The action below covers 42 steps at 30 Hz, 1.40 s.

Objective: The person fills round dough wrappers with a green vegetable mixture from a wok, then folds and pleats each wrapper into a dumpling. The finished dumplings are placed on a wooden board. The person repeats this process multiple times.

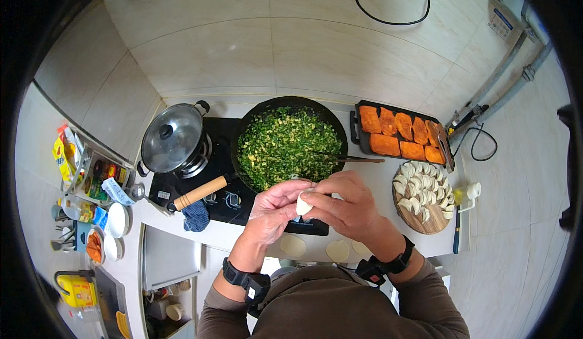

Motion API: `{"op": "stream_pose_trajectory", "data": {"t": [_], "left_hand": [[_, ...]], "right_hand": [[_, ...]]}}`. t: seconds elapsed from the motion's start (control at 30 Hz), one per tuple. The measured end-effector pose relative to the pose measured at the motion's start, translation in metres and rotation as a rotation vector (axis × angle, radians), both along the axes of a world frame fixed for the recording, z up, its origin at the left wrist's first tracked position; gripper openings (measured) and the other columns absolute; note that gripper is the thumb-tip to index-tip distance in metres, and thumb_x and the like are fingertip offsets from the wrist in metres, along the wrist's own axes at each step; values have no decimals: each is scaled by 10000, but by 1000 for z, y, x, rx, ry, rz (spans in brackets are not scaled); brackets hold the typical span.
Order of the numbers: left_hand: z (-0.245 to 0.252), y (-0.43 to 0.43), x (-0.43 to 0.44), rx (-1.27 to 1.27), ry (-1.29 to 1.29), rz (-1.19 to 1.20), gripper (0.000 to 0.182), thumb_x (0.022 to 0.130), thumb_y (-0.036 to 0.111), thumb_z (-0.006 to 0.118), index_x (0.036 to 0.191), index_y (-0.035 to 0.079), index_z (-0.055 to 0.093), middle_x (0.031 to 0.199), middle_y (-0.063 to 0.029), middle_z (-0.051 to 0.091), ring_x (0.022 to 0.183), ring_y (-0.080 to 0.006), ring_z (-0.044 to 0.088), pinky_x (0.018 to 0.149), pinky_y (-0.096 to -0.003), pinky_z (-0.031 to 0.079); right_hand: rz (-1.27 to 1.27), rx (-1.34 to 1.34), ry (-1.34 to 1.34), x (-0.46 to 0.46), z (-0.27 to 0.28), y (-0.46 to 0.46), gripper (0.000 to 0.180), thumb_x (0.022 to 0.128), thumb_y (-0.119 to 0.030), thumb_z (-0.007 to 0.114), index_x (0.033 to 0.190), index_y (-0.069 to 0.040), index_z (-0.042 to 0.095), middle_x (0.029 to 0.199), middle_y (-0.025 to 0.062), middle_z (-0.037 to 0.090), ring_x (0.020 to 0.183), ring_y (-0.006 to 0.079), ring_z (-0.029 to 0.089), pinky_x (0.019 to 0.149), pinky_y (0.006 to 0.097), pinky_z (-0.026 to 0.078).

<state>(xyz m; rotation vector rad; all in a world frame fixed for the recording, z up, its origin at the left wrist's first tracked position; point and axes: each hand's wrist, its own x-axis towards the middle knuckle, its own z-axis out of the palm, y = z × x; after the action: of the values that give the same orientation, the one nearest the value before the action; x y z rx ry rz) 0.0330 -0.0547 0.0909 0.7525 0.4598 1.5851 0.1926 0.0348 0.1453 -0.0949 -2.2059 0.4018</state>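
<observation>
A folded dough dumpling (304, 206) is pinched between my left hand (274, 208) and my right hand (348, 204), over the front edge of the stove. Just beyond my fingers sits a black wok (345, 134) full of chopped green filling (289, 145) with yellow bits. Chopsticks (360, 159) lean in it, their ends over the wok's right rim. Along the counter edge below my hands lie round dough wrappers (293, 245), one partly covered by my right forearm. To the right, a round wooden board (426, 223) carries many folded dumplings (416, 186).
A black griddle (364, 144) with orange slabs (385, 144) and metal tongs (442, 145) stands back right. At left are a glass-lidded pot (171, 134), the wok's wooden handle (200, 193), a blue cloth (196, 216) and white bowls (118, 220). A knife (457, 234) lies by the board.
</observation>
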Motion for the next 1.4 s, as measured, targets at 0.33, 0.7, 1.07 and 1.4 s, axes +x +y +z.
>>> {"op": "stream_pose_trajectory", "data": {"t": [0.33, 0.7, 1.07, 1.4], "left_hand": [[-2, 1, 14, -186, -160, -24, 368, 824, -38, 587, 1186, -24, 523, 1107, -135, 594, 984, -207, 605, 858, -333, 513], [2, 2, 14, -257, -154, -38, 326, 840, -8, 585, 1160, -28, 528, 1107, -150, 598, 980, -232, 612, 832, -367, 532], [7, 17, 26, -230, -66, 126, 322, 832, -12, 592, 1145, -4, 518, 1083, -140, 600, 982, -226, 611, 866, -364, 524], [9, 33, 53, -158, 132, 358, 333, 797, -31, 626, 1106, 42, 526, 1022, -76, 611, 912, -140, 601, 830, -302, 513]], "right_hand": [[-143, -227, -83, 0, 6, 0, 169, 809, -83, 565, 971, -39, 587, 857, 72, 554, 733, 263, 534, 619, 362, 460], [-101, -261, -397, 6, 0, 9, 192, 896, -208, 484, 802, -41, 485, 670, 159, 540, 636, 356, 553, 567, 454, 440], [-190, -614, -349, 16, -11, 4, 269, 932, -222, 426, 786, 0, 465, 657, 241, 527, 644, 422, 541, 551, 472, 411], [-296, -1009, -210, 34, -16, 7, 295, 949, -229, 409, 808, 17, 490, 672, 252, 524, 656, 431, 525, 570, 448, 408]]}}
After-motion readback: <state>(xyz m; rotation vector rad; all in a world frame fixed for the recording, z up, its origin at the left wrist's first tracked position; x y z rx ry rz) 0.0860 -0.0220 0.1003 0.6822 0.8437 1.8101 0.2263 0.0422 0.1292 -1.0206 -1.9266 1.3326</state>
